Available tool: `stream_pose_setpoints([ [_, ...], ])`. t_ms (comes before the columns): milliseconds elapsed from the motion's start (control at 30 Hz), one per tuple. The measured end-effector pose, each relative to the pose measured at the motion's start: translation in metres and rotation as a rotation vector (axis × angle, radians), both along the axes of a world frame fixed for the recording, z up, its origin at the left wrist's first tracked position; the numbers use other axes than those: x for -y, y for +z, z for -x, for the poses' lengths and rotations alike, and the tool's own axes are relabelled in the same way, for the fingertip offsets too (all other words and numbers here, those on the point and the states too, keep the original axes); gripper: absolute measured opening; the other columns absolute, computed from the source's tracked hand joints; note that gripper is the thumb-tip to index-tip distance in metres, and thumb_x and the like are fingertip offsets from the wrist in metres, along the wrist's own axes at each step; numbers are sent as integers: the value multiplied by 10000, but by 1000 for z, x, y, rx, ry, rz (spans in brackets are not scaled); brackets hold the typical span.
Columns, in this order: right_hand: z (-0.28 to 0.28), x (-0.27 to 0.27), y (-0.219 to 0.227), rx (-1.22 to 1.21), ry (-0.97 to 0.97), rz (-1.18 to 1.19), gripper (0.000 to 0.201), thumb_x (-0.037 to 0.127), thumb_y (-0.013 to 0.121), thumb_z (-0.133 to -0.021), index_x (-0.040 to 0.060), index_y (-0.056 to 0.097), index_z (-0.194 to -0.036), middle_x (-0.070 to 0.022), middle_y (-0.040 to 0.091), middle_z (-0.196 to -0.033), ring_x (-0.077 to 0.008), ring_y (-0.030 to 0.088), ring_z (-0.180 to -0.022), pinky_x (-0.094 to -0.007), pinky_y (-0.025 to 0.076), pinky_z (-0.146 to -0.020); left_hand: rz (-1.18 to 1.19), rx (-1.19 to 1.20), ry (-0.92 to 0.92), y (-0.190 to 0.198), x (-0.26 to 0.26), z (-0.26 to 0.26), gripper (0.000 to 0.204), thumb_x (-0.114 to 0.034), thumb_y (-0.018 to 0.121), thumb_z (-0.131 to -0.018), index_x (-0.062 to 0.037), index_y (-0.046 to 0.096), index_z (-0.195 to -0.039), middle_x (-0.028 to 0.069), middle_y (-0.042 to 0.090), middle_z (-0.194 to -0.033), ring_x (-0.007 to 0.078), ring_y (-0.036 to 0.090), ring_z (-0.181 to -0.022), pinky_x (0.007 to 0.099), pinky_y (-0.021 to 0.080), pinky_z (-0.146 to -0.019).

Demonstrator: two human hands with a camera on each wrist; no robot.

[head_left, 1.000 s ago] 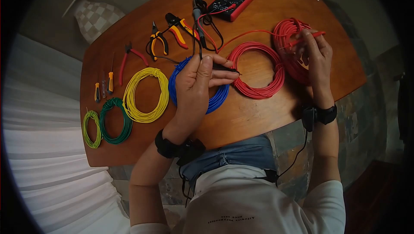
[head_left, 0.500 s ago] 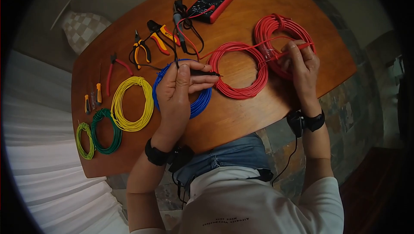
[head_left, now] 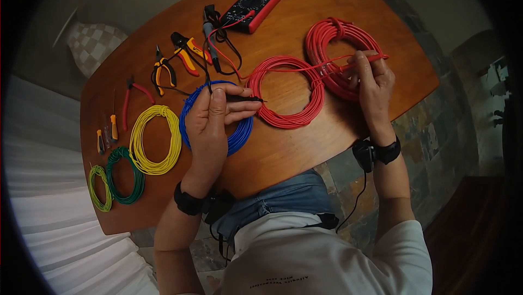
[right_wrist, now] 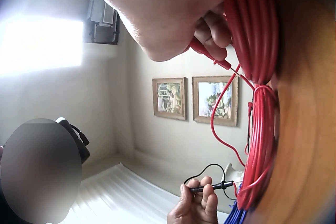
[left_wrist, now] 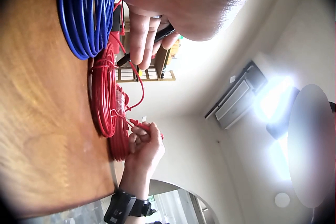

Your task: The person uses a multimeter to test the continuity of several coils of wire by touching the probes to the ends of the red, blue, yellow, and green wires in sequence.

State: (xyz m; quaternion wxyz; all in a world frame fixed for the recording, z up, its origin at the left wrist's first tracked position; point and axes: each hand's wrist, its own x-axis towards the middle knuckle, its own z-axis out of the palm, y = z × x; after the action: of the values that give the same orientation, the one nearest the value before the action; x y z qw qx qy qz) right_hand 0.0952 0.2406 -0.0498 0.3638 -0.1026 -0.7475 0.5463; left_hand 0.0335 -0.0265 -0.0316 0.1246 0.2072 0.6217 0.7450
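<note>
My left hand [head_left: 210,123] pinches a black multimeter probe [right_wrist: 210,188] between thumb and fingers, above the blue wire coil [head_left: 239,138]. The black probe's tip is right at the left side of the red wire coil [head_left: 317,96]. On the right, my right hand [head_left: 375,87] holds a red probe [left_wrist: 140,125] over the thicker red coil [head_left: 316,39]. In the right wrist view, the red probe's bare metal tip reaches the end of a red wire by the coils. A red lead [right_wrist: 215,129] loops from the multimeter [head_left: 253,4] to the red probe.
Farther back lie a grey-handled tool [head_left: 211,44] with a black cord, yellow-red pliers [head_left: 188,58], and yellow-black pliers [head_left: 163,74]. Red-handled cutters [head_left: 131,99], small screwdrivers [head_left: 114,126], and yellow [head_left: 177,142], green [head_left: 111,172] and yellow-green [head_left: 93,191] coils occupy the left.
The head view has swung, so everything sits farther left. My right hand has brought the red probe down and left, its tip towards where the two red coils meet. The left hand keeps the black probe.
</note>
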Motion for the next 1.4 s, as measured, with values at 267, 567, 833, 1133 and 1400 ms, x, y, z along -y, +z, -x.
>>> stream_pose_setpoints([
  [267, -1, 0, 0, -30, 2, 58, 188, 144, 526, -943, -9, 599, -864, -53, 620, -678, -70, 538, -520, -200, 385, -467, -15, -19, 15, -2, -1, 0, 357, -263, 312, -1017, 41, 498, -1044, 195, 615, -1011, 244, 671, -870, 300, 567, -752],
  [567, -1, -2, -3, -12, 3, 13, 195, 157, 520, -950, -4, 604, -878, -61, 621, -667, -65, 516, -506, -198, 374, -464, 1, -4, -7, 1, 0, 0, 328, -235, 314, -1019, 38, 494, -1040, 179, 608, -1007, 242, 668, -884, 290, 553, -756],
  [833, -2, -4, -2, -139, -30, 199, 183, 151, 521, -949, 10, 591, -855, -45, 615, -690, -77, 579, -559, -199, 395, -460, -102, -39, 46, 4, 7, 7, 347, -253, 296, -1021, 39, 483, -1044, 189, 610, -1012, 257, 667, -891, 307, 558, -759],
  [1133, -3, -3, -3, -98, -21, 145, 179, 146, 532, -940, 4, 592, -849, -38, 616, -695, -78, 578, -558, -201, 402, -474, 11, -45, 20, 2, 3, 1, 362, -256, 285, -1021, 45, 485, -1039, 203, 611, -1004, 259, 673, -863, 311, 573, -751],
  [1400, -1, -1, -4, -105, -12, 104, 174, 141, 529, -938, -1, 591, -860, -44, 618, -658, -75, 583, -550, -192, 396, -465, 3, -36, 18, 0, 3, 1, 346, -250, 297, -1020, 38, 489, -1037, 191, 613, -1004, 248, 674, -861, 298, 568, -740],
])
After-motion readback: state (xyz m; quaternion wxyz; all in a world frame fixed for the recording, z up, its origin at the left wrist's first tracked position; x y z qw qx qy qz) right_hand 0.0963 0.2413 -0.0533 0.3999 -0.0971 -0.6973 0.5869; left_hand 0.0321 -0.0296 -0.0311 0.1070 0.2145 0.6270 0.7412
